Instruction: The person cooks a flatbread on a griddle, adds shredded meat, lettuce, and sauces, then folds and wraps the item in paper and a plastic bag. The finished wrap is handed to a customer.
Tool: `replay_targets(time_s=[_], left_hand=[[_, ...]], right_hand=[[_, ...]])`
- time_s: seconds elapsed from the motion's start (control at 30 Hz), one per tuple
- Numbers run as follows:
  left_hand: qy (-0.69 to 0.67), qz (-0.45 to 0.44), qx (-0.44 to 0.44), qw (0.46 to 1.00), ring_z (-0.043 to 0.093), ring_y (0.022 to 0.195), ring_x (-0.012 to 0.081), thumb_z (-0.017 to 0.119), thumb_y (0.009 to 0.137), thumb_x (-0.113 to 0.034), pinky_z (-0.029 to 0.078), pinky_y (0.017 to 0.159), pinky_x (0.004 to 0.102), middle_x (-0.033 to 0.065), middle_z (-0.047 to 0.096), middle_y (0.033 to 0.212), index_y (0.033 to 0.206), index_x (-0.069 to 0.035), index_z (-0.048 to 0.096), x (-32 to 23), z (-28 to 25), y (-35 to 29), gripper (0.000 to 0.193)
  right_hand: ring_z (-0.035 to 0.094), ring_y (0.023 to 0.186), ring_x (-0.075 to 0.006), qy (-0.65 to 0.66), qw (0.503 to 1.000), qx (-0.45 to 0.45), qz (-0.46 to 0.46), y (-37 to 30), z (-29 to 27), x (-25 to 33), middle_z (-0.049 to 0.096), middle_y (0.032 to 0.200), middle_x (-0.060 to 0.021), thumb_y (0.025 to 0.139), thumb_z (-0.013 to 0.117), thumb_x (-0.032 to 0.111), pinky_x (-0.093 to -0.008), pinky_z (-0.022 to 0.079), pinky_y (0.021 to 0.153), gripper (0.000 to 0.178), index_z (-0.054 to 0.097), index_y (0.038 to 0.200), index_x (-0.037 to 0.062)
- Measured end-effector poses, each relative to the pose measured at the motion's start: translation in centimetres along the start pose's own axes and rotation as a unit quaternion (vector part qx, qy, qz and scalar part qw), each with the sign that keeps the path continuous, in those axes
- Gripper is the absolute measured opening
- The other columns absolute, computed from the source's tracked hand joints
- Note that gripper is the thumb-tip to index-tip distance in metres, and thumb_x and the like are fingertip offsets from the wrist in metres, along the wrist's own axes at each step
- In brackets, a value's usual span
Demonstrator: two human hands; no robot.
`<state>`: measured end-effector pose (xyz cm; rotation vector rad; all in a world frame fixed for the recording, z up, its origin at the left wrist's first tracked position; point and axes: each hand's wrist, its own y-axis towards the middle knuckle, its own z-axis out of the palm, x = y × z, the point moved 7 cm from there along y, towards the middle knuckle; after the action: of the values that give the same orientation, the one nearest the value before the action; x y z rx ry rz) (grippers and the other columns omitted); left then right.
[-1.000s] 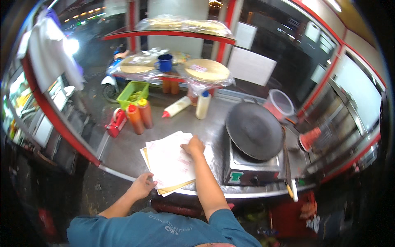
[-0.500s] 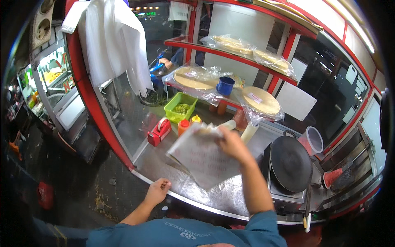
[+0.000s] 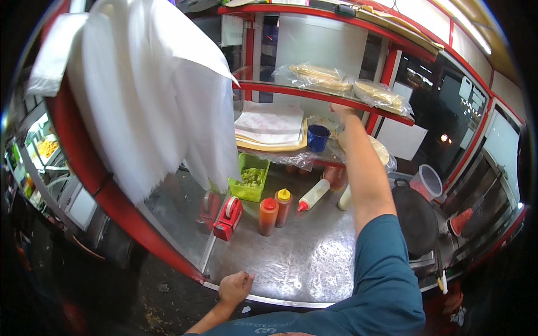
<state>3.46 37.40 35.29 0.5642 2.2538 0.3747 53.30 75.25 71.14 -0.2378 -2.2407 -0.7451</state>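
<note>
My left hand (image 3: 236,288) rests at the front edge of the steel counter (image 3: 302,263), its fingers curled in and nothing showing in them. My right arm stretches up and forward across the counter. At its end my right hand (image 3: 342,110) is at the lower shelf, just under the red edge of the upper one; its fingers are too small and blurred to make out. Printed paper sheets (image 3: 269,124) lie on the flatbreads (image 3: 283,148) at the left of that shelf. Between them and my arm stands a blue mug (image 3: 318,138).
On the counter stand a red tape dispenser (image 3: 228,219), a red-capped sauce bottle (image 3: 268,217), a yellow-capped one (image 3: 283,207) and a green tub (image 3: 247,187) of chopped greens. A white squeeze bottle (image 3: 315,194) lies down. White bags (image 3: 151,95) hang left; a black griddle (image 3: 414,221) sits right.
My right hand has moved from above the counter up to the lower shelf. The paper it held over the counter is gone from there, and sheets now lie on the flatbreads. My view has shifted.
</note>
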Motion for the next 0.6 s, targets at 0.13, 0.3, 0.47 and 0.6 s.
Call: replay_targets(time_s=[0.13, 0.3, 0.47, 0.6], left_hand=[[0.001, -0.018, 0.015, 1.0, 0.064, 0.063, 0.0398, 0.072, 0.092, -0.035, 0.049, 0.059, 0.0515, 0.0155, 0.064, 0.067, 0.073, -0.008, 0.064, 0.5, -0.2, -0.6, 0.034], [-0.012, 0.067, 0.068, 0.995, 0.065, 0.059, 0.033, 0.074, 0.092, -0.031, 0.049, 0.056, 0.0463, 0.0101, 0.064, 0.063, 0.073, -0.012, 0.065, -0.1, 0.6, -0.2, 0.028], [-0.05, 0.096, 0.114, 0.988, 0.065, 0.06, 0.0323, 0.074, 0.092, -0.029, 0.049, 0.057, 0.0454, 0.0096, 0.064, 0.064, 0.075, -0.011, 0.065, -0.5, 0.7, 0.3, 0.026], [-0.041, 0.086, 0.102, 0.99, 0.066, 0.063, 0.0325, 0.075, 0.091, -0.029, 0.049, 0.059, 0.0455, 0.0102, 0.065, 0.066, 0.076, -0.011, 0.066, -0.3, 0.6, 0.1, 0.026]], right_hand=[[0.063, 0.118, -0.0249, 0.259, 0.931, 0.256, 0.037, -8.2, 0.3, -2.2, 0.061, 0.136, -0.0116, 0.094, 0.074, 0.019, -0.0397, 0.052, 0.099, 0.066, 0.044, 0.153, 0.0133], [0.04, 0.147, -0.0384, 0.042, 0.984, 0.153, -0.081, -15.6, 3.7, 1.3, 0.043, 0.155, -0.0303, 0.069, 0.094, 0.032, -0.043, 0.033, 0.121, 0.121, 0.021, 0.163, 0.009], [0.067, 0.11, -0.0239, 0.026, 0.999, 0.042, -0.015, -14.5, 2.6, -0.2, 0.068, 0.123, -0.0161, 0.073, 0.092, 0.021, -0.0362, 0.056, 0.089, 0.077, 0.055, 0.138, 0.0026], [0.065, 0.111, -0.0238, 0.133, 0.986, 0.023, 0.101, -14.3, 2.0, -1.0, 0.067, 0.122, -0.0166, 0.075, 0.093, 0.023, -0.0375, 0.056, 0.088, 0.069, 0.059, 0.131, 0.0015]])
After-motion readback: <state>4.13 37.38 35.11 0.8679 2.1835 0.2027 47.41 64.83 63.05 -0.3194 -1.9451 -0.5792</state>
